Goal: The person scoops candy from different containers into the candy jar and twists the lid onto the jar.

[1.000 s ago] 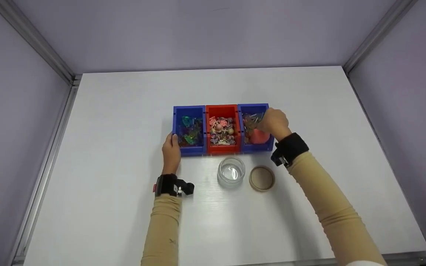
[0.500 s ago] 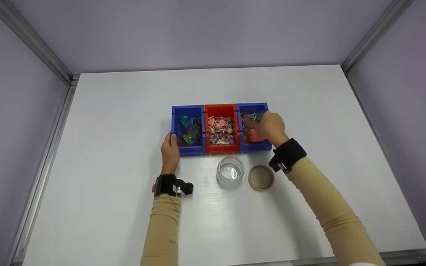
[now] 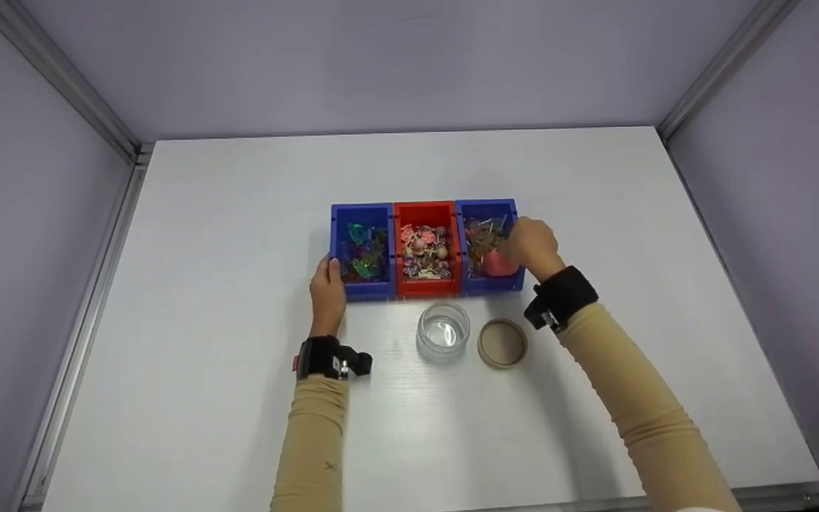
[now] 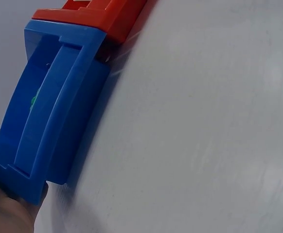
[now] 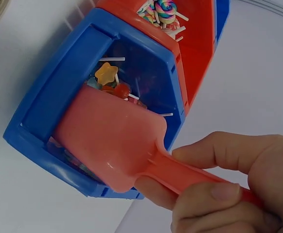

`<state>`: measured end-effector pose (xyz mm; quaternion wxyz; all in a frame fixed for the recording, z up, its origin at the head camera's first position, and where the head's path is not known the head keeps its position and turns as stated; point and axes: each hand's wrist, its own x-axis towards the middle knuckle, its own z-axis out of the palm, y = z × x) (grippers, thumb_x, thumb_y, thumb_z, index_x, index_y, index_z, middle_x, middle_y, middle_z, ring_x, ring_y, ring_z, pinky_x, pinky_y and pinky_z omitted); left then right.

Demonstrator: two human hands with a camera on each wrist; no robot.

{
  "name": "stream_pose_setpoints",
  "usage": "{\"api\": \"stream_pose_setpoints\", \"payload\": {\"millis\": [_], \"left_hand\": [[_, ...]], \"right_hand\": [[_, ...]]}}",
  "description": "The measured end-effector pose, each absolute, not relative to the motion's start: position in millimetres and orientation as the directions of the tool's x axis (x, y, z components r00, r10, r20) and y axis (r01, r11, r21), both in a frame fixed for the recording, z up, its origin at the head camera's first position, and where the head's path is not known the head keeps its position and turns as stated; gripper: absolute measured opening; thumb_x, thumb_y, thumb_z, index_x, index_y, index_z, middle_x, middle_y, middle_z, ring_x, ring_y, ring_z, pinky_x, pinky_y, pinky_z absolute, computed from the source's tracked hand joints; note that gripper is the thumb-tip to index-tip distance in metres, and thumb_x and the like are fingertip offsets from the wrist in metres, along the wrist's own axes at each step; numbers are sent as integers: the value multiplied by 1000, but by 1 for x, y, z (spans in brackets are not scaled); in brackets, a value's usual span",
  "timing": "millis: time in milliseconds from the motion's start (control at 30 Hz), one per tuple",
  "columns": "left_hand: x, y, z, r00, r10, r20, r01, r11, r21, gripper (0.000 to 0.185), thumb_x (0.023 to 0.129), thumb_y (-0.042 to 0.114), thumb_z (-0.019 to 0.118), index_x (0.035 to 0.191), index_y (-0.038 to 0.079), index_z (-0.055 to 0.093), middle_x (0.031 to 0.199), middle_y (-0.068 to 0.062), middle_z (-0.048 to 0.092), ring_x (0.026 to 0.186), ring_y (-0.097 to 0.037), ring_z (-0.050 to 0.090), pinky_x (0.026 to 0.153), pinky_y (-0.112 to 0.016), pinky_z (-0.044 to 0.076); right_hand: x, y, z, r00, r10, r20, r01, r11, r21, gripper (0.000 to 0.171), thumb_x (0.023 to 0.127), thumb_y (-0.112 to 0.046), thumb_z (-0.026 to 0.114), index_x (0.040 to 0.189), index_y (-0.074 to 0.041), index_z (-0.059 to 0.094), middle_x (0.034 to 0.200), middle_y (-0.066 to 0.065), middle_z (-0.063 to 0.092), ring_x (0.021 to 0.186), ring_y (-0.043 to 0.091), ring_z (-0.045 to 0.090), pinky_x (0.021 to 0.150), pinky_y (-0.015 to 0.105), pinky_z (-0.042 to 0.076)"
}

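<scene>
- At the right-hand blue bin (image 3: 493, 285), the right hand's (image 3: 532, 245) fingers (image 5: 200, 206) grasp the handle of a pink scoop (image 5: 112, 136), its bowl inside among lollipops (image 5: 106, 74).
- The left hand's (image 3: 328, 295) fingers grip the near outer corner of the left-hand blue bin (image 3: 371, 291).
- Between them stands a red bin (image 3: 429, 287) of multicolored lollipops.
- In front on the white table (image 3: 189, 320), a clear jar (image 3: 443, 332) sits beside a round tan lid (image 3: 502, 343).

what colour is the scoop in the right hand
The scoop is coral pink; the right wrist view shows it best.
</scene>
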<state>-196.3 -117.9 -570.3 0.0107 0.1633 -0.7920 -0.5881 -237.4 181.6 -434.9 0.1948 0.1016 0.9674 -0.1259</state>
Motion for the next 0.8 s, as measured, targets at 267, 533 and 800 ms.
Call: {"api": "stream_pose_setpoints", "payload": {"millis": [267,533,800], "left_hand": [[-196,-118,-571,-947,-265,-180,-242,227,943,49,106,25,33,146,-3,36,151,-23,40,144,-34,35,122,-45,30],[-196,-119,-572,-949,-249,-192,-248,218,944,51,107,28,31,148,-2,33,153,-21,38,146,-33,33,123,-44,29],[-195,-120,-571,-949,-241,-201,-256,222,941,51,107,29,31,148,-1,33,154,-20,37,146,-32,32,123,-44,29]], "right_hand": [[-227,179,-445,-923,170,-346,264,932,-246,42,87,-20,56,115,11,60,117,31,64,106,41,64,85,53,58],[-215,183,-454,-960,144,-241,217,925,-312,36,84,-15,56,103,14,64,106,34,67,97,44,66,80,55,57],[-202,191,-470,-984,136,-114,171,900,-400,23,79,-10,55,82,11,64,94,37,67,85,46,66,74,58,55]]}}
